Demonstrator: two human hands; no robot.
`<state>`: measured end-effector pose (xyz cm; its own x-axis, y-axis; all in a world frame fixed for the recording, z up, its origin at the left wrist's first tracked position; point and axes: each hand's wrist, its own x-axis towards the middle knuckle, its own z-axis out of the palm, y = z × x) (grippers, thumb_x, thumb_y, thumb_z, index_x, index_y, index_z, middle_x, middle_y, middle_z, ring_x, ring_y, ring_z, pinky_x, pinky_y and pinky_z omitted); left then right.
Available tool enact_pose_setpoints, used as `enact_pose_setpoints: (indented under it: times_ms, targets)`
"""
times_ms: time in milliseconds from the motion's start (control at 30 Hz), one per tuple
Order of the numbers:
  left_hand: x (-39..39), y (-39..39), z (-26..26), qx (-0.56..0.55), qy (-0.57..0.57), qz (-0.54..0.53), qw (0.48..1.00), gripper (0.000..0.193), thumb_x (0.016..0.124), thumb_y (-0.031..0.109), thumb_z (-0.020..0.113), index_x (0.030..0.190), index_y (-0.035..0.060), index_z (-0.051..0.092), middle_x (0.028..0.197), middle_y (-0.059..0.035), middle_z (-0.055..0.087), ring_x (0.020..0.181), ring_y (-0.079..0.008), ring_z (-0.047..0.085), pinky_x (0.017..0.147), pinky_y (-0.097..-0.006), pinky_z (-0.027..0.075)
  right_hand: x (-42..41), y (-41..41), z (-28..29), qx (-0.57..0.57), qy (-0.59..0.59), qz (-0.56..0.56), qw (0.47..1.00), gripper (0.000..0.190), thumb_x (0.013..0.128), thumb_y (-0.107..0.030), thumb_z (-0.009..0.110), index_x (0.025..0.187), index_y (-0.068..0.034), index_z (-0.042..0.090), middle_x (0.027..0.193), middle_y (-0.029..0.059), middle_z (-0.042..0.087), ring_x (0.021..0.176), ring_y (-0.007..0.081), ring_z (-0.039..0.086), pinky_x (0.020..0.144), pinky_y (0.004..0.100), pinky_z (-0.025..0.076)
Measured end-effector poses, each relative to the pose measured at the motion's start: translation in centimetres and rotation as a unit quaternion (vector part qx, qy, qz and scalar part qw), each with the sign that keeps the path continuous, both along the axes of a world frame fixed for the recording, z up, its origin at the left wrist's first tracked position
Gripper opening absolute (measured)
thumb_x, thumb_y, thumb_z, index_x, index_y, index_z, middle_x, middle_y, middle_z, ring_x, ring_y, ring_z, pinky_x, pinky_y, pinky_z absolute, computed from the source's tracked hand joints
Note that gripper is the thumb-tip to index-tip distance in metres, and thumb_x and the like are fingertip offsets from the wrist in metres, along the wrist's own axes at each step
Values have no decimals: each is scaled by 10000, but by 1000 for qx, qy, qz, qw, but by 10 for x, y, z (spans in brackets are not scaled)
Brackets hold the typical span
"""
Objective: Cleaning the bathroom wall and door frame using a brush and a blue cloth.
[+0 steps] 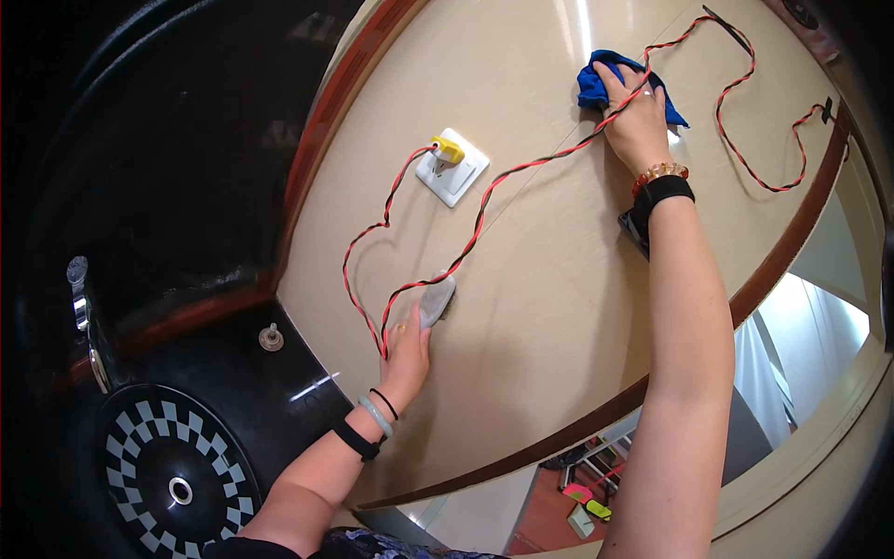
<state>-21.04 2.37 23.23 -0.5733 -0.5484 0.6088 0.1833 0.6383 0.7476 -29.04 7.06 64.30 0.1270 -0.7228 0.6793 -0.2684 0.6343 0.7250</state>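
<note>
My left hand grips a grey-backed brush with bristles facing right, close to the beige tiled wall. Looping past that hand is a twisted red and black cord; whether the fingers also hold it I cannot tell. Its yellow and white plug sits in a white wall socket. Higher up at the right, my right hand presses a blue cloth flat on the wall, fingers spread over it, with the cord crossing in front. Partly behind my right wrist is a small black object.
At lower left lies a black basin with a checkered rim, beside a chrome faucet and a small round metal fitting on the black counter. Dark red trim edges the wall. Black tape fixes the cord at the right.
</note>
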Motion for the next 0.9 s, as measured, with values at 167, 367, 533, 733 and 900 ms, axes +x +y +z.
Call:
enact_pose_setpoints:
  times_ms: [167,367,533,733,900]
  targets:
    - [-1,3,-2,5,-15,7,1000,462,885,118,499,1304,3,340,854,-182,542,835,-351,512,718,-426,417,0,-1,-17,39,-7,-14,999,431,834,-146,469,1264,-157,482,1291,137,461,1213,323,405,1015,558,249]
    - [-1,8,-15,53,30,23,998,435,885,120,494,1286,13,364,851,-182,558,793,-355,512,732,-417,385,17,-8,-102,117,-58,-4,991,445,783,-110,519,1225,-160,519,1208,86,496,1177,276,416,1019,536,245]
    - [-6,16,-30,1,32,59,998,459,863,132,532,1279,6,382,846,-176,560,788,-339,531,734,-423,404,23,-3,-157,138,-79,-43,986,388,851,-167,439,1230,-142,518,1192,93,489,1188,279,401,1025,534,245]
    - [-1,14,-38,-41,43,110,992,446,900,178,494,1299,31,359,876,-199,576,752,-385,548,709,-449,398,27,-9,-214,146,-129,16,981,336,821,-174,478,1141,-110,560,1139,96,510,1166,271,416,1031,507,243]
    - [13,6,-34,53,-63,24,996,390,893,166,481,1241,3,412,846,-182,597,788,-355,560,724,-434,380,26,-10,-257,166,-184,55,967,339,785,-165,517,1107,-84,586,1145,94,542,1184,278,415,1037,514,238]
